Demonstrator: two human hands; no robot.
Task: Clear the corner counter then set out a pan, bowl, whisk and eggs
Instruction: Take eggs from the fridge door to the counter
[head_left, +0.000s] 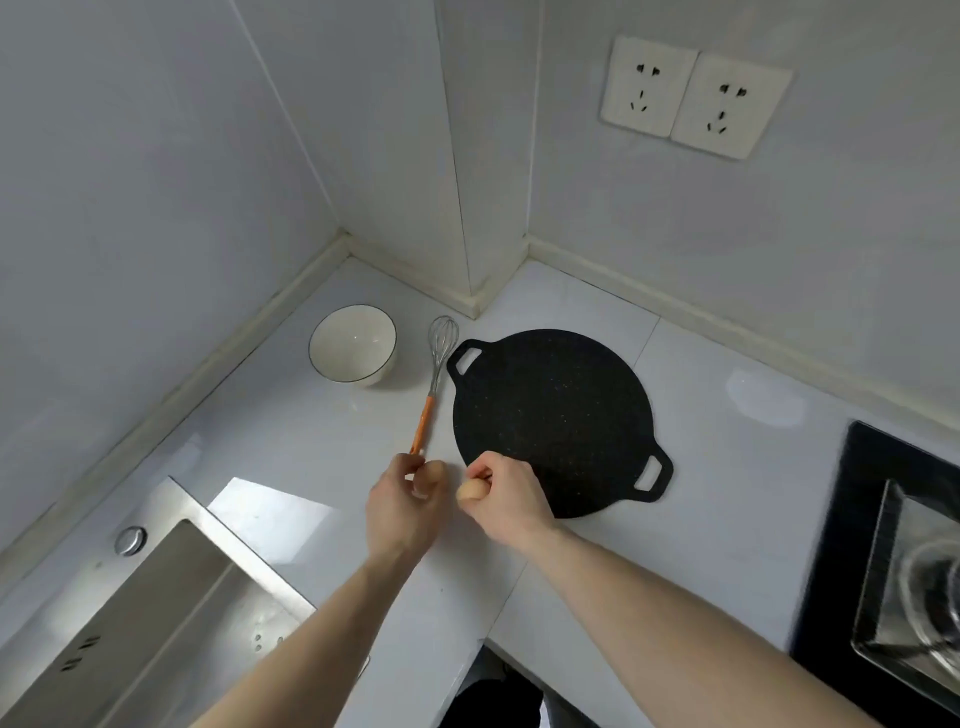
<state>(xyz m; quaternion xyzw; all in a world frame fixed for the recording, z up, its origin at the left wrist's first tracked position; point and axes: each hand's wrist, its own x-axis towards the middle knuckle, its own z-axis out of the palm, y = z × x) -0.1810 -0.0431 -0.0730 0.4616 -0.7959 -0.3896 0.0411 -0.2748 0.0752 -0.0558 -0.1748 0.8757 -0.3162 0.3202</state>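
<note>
Black speckled pan (553, 415), white dark-rimmed bowl (353, 344), orange-handled silver whisk (435, 378), tan egg (470, 490).

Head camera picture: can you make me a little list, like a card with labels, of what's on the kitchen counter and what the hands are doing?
place: white corner counter, sink to the left, stove to the right
pan: flat black pan with two handles, lying on the counter
bowl: white bowl, upright, looks empty
whisk: whisk with an orange handle, lying between bowl and pan
left hand: left hand holds an egg
right hand: right hand holds another egg
eggs: both in the hands, not set down yet
</note>
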